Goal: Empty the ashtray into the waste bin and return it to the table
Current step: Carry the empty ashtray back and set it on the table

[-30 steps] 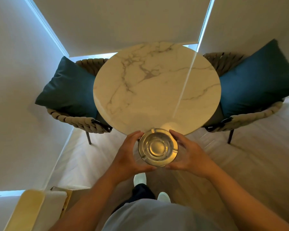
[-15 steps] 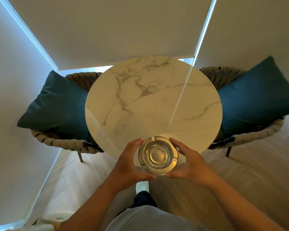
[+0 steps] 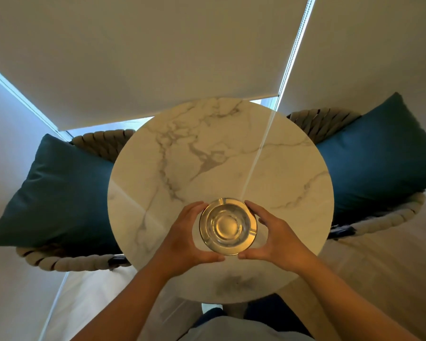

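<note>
Nearest, both forearms reach in from the bottom edge. Left hand [image 3: 182, 238] and right hand [image 3: 278, 238] cup the glass ashtray [image 3: 228, 226] from opposite sides, thumbs under its near rim, fingers curled round the far rim; each hand is closed on it. The ashtray is over the near half of the round marble table [image 3: 207, 153]; cannot tell whether its base touches the top or hangs just above. It is clear, thick-walled glass, round, with a raised ring in the bowl and a gold-lit rim; the bowl looks empty, no ash or butts visible. Judgement: heavy for its size, rigid, smooth enough to slip, and liable to chip or crack against stone. The rim grip on two sides looks right; lower it flat and gently, not edge-first. Beyond, a teal cushion [image 3: 59, 193] on a woven rope chair at left, its twin [image 3: 379, 153] at right. Farthest, drawn roller blinds [image 3: 158, 45]. No waste bin in view.
</note>
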`<state>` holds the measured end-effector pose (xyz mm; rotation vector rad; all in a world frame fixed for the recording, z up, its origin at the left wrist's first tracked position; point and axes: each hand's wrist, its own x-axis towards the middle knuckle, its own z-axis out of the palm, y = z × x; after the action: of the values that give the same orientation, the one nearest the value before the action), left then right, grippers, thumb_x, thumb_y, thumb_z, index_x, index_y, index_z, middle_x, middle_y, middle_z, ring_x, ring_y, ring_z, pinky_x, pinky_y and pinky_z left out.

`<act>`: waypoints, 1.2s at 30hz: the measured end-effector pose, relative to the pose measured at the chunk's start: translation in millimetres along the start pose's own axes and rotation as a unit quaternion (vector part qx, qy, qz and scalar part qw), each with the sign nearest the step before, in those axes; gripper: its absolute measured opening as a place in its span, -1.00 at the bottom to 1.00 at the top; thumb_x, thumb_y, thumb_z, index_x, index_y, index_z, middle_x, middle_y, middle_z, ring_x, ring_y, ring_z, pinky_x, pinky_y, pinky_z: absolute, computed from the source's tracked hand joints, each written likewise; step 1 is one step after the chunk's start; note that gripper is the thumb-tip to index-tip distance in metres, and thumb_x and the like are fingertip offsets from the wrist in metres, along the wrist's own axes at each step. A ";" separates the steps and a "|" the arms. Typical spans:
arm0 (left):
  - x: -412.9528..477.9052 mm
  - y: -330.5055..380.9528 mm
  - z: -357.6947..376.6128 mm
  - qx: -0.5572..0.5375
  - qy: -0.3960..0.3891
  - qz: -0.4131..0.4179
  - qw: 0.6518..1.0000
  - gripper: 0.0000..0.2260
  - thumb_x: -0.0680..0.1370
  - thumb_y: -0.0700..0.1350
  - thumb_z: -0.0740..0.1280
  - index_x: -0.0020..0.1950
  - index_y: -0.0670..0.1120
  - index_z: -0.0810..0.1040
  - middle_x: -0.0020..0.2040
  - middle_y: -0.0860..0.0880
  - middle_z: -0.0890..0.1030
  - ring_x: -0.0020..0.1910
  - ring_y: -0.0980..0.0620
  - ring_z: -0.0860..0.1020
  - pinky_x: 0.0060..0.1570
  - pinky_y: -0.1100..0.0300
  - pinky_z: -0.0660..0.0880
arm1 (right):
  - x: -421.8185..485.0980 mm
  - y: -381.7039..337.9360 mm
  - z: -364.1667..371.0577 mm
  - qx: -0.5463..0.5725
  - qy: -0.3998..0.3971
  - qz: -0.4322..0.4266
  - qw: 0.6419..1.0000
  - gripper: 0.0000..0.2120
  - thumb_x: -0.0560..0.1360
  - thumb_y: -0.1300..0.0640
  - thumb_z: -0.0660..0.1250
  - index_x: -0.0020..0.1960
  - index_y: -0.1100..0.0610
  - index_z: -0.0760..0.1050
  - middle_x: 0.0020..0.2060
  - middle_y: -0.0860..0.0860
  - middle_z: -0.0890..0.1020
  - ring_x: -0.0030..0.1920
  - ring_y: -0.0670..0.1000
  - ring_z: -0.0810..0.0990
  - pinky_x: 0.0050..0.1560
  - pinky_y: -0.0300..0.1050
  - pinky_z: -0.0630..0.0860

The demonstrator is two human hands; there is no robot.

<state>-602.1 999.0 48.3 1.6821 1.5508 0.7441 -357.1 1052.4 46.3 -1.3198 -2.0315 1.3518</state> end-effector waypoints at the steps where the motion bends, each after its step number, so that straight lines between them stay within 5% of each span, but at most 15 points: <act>1: 6.7 -0.3 -0.1 -0.001 0.000 -0.003 1.000 -0.04 0.13 0.09 0.69 0.41 0.11 0.24 0.38 0.15 0.33 0.34 0.43 0.25 0.28 0.54 0.17 | 6.5 2.0 -3.1 0.000 -0.002 0.001 1.000 0.12 0.09 -0.07 0.69 0.52 0.00 0.22 0.41 -0.13 0.45 0.41 -0.17 0.38 0.37 -0.38 0.26; 4: 25.9 -0.9 2.8 0.013 0.006 -0.011 1.000 -0.03 0.13 0.05 0.70 0.43 0.01 0.29 0.39 0.07 0.34 0.34 0.30 0.31 0.29 0.53 0.17 | 26.1 9.1 -14.5 -0.008 -0.010 -0.004 1.000 0.11 0.09 -0.05 0.70 0.52 -0.02 0.22 0.40 -0.14 0.46 0.39 -0.19 0.38 0.28 -0.53 0.22; 9: 50.8 -4.2 14.0 0.023 0.026 -0.041 0.999 -0.01 0.11 0.05 0.70 0.43 -0.03 0.32 0.39 0.07 0.33 0.35 0.20 0.31 0.27 0.57 0.15 | 57.4 23.4 -30.8 -0.012 -0.037 -0.005 0.999 0.13 0.09 -0.04 0.70 0.53 0.01 0.21 0.42 -0.10 0.44 0.41 -0.15 0.36 0.33 -0.41 0.22; 13: 67.9 -15.9 24.2 0.025 0.036 -0.060 0.997 -0.01 0.08 0.04 0.71 0.43 -0.05 0.34 0.37 0.07 0.33 0.35 0.17 0.32 0.28 0.56 0.13 | 82.6 39.2 -33.8 -0.028 -0.062 -0.014 0.998 0.13 0.09 -0.02 0.70 0.53 0.05 0.21 0.41 -0.08 0.45 0.39 -0.16 0.37 0.29 -0.55 0.19; 19: 92.6 -48.6 25.4 0.013 0.035 -0.071 0.997 -0.11 0.03 0.03 0.71 0.22 0.29 0.30 0.20 0.34 0.32 0.24 0.17 0.37 0.17 0.59 0.18 | 119.4 57.8 -14.1 -0.050 -0.076 0.011 0.996 0.12 0.05 -0.04 0.70 0.50 0.06 0.26 0.38 -0.05 0.49 0.37 -0.08 0.44 0.37 -0.22 0.34; 25: 123.9 -99.8 26.7 0.046 0.003 -0.098 0.994 -0.05 0.03 -0.04 0.71 0.36 -0.08 0.41 0.21 0.05 0.42 0.23 0.05 0.41 0.24 0.33 0.31 | 157.7 82.4 17.0 -0.091 -0.051 0.028 0.994 0.12 0.03 -0.11 0.69 0.47 0.12 0.29 0.37 0.02 0.49 0.35 0.01 0.46 0.35 -0.17 0.36; 28: 138.0 -115.4 31.3 0.054 -0.004 -0.098 0.994 -0.04 0.02 -0.08 0.71 0.37 -0.10 0.42 0.21 0.00 0.46 0.23 -0.02 0.44 0.26 0.14 0.38 | 170.5 96.2 26.4 -0.120 -0.043 0.021 0.992 0.07 0.06 -0.12 0.68 0.44 0.17 0.31 0.36 0.10 0.47 0.39 0.14 0.41 0.39 -0.07 0.34; 31: 146.2 -128.5 37.6 0.074 -0.014 -0.102 0.992 -0.02 0.01 -0.03 0.70 0.38 -0.09 0.41 0.23 -0.06 0.48 0.21 -0.05 0.43 0.24 0.12 0.38 | 177.0 110.6 31.7 -0.152 -0.033 0.015 0.988 0.13 0.07 -0.11 0.68 0.47 0.26 0.28 0.46 0.23 0.33 0.52 0.24 0.18 0.53 0.12 0.14; 36: 153.9 -139.2 45.7 0.110 -0.010 -0.115 0.987 0.03 -0.01 0.07 0.69 0.41 -0.04 0.40 0.20 -0.05 0.43 0.15 -0.06 0.40 0.22 0.10 0.39 | 189.6 124.6 33.2 -0.230 -0.034 0.001 0.973 0.16 0.07 -0.26 0.62 0.48 0.26 0.27 0.50 0.25 0.27 0.56 0.26 0.07 0.55 0.15 0.03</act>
<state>-628.6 1148.6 -100.2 1.6208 1.8297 0.4467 -412.6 1208.9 -111.8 -1.4691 -2.4922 0.9667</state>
